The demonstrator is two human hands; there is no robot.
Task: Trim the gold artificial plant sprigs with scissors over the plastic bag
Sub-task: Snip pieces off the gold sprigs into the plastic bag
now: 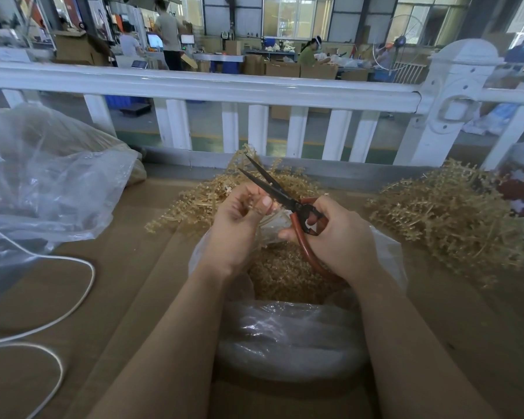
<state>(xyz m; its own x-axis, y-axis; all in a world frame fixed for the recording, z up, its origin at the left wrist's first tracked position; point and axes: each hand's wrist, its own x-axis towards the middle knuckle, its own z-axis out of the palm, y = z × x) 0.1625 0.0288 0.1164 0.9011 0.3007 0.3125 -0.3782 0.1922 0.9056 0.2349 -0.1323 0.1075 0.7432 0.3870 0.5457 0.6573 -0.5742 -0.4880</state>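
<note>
Now the left hand [242,217] pinches a thin gold sprig [265,214] between the thumb and the curled fingers, just above the open plastic bag [387,255]. The sprig is fine and partly hidden by the fingers, so its shape is hard to make out. The right hand [336,237] grips the red handles of the scissors [280,196]; the dark blades stand apart and point up and to the left, past the left thumb. Whether a blade touches the sprig, I cannot tell. One handle loop curves down behind the right palm and is partly hidden.

Inside the bag lies a heap of small gold cuttings [285,273], half covered by both wrists. The near side of the bag is rolled down and its lower edge is hidden between the forearms.

Behind the hands a pile of gold sprigs [200,201] rests on the brown cardboard surface [133,267], and a second pile [445,213] lies at the right. At the left a big clear bag [49,176] is cut off by the picture edge, near a white cord [73,306]. A white railing [194,83] crosses behind.
</note>
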